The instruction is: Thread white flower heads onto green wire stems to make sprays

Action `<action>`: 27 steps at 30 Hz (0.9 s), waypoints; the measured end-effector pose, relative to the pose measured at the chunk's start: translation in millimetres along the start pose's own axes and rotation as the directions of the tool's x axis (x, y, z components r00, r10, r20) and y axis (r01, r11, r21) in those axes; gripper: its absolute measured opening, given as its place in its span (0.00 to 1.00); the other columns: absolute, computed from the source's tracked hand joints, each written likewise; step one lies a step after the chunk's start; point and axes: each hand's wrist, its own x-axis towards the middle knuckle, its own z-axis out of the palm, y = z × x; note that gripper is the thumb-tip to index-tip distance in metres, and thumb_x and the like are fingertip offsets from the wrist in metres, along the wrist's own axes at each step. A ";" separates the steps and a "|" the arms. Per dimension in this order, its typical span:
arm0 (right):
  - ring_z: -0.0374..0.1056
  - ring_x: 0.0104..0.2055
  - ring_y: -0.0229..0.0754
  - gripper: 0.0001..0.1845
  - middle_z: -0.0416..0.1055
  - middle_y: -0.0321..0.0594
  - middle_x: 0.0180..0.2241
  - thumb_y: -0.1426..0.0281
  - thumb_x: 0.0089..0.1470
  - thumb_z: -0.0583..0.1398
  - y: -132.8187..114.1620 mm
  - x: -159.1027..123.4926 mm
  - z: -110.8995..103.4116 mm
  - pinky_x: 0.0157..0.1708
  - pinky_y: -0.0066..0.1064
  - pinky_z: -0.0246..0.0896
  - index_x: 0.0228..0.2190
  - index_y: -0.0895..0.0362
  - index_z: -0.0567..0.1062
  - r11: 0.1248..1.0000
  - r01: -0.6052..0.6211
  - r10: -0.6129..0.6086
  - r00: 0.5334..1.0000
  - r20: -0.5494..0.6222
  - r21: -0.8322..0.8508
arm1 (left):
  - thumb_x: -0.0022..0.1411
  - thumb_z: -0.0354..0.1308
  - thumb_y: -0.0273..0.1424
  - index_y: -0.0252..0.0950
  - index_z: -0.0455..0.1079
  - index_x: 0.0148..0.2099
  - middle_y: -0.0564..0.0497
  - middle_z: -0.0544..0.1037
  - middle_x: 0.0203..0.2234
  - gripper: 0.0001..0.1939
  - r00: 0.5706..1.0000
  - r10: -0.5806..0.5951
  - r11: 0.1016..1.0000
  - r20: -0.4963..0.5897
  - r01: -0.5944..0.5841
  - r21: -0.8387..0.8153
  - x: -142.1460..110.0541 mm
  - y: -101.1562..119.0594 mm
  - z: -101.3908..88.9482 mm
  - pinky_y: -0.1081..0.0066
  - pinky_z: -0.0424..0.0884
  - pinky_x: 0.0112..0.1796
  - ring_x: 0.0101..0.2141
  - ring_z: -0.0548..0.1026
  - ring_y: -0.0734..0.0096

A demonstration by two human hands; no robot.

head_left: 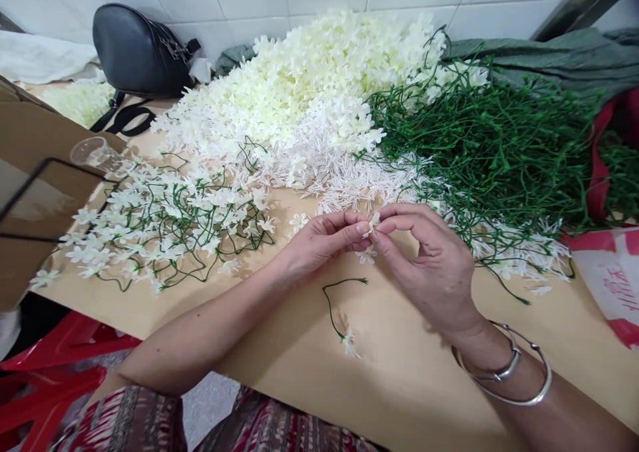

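Note:
My left hand (319, 239) and my right hand (429, 259) meet over the tan table (399, 372), fingertips pinched together. Between them is a small white artificial flower (372, 223), held by both. A thin green stem (335, 302) hangs from the pinch and curls down onto the table, with another white flower (349, 340) at its lower end. Two silver bangles (509, 375) circle my right wrist.
A big heap of loose white flowers (309, 99) fills the far table, bare green stems (499, 146) to its right, finished flowered stems (164, 226) at left. A black bag (137, 52), a cardboard box (30, 172), a clear cup (94, 151) and a red-white bag (612, 279) surround these.

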 end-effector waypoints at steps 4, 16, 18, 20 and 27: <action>0.78 0.54 0.50 0.05 0.81 0.41 0.48 0.70 0.62 0.69 5.7 2.3 -5.9 0.52 0.45 0.77 0.40 0.48 0.81 0.988 -0.065 0.056 0.996 0.065 0.142 | 0.52 0.81 0.44 0.37 0.83 0.37 0.53 0.81 0.31 0.19 0.995 -0.081 0.997 0.062 0.081 -0.001 -0.8 1.8 -5.1 0.69 0.74 0.44 0.32 0.77 0.76; 0.79 0.50 0.49 0.05 0.82 0.41 0.44 0.65 0.61 0.71 24.7 14.5 -16.8 0.54 0.48 0.75 0.33 0.47 0.81 0.964 -0.147 0.144 0.989 0.031 0.222 | 0.66 0.71 0.43 0.34 0.79 0.49 0.50 0.81 0.37 0.18 0.984 0.174 0.895 0.036 -0.173 0.410 -6.0 14.5 0.9 0.71 0.72 0.42 0.36 0.76 0.73; 0.79 0.49 0.49 0.07 0.82 0.40 0.43 0.62 0.62 0.71 29.6 14.2 -16.5 0.54 0.47 0.74 0.33 0.48 0.80 0.952 -0.199 0.197 0.980 0.031 0.234 | 0.68 0.68 0.39 0.33 0.78 0.49 0.49 0.80 0.36 0.14 0.974 0.186 0.785 0.128 -0.225 0.578 -9.4 22.3 -0.5 0.72 0.71 0.40 0.36 0.76 0.73; 0.78 0.47 0.48 0.09 0.82 0.40 0.42 0.60 0.62 0.70 33.2 12.7 -16.1 0.53 0.46 0.73 0.33 0.50 0.78 0.935 -0.253 0.247 0.967 0.057 0.250 | 0.69 0.67 0.34 0.34 0.78 0.48 0.49 0.81 0.39 0.09 0.955 0.137 0.581 0.265 -0.294 0.759 -13.8 29.2 -2.6 0.71 0.71 0.40 0.37 0.77 0.72; 0.76 0.32 0.47 0.11 0.82 0.40 0.32 0.55 0.63 0.68 34.3 8.9 -19.2 0.32 0.40 0.67 0.34 0.47 0.78 0.925 -0.335 0.329 0.942 0.065 0.179 | 0.71 0.66 0.29 0.36 0.76 0.46 0.48 0.81 0.42 0.04 0.898 -0.041 -0.129 0.439 -0.440 0.889 -25.3 19.7 2.5 0.67 0.70 0.41 0.40 0.78 0.65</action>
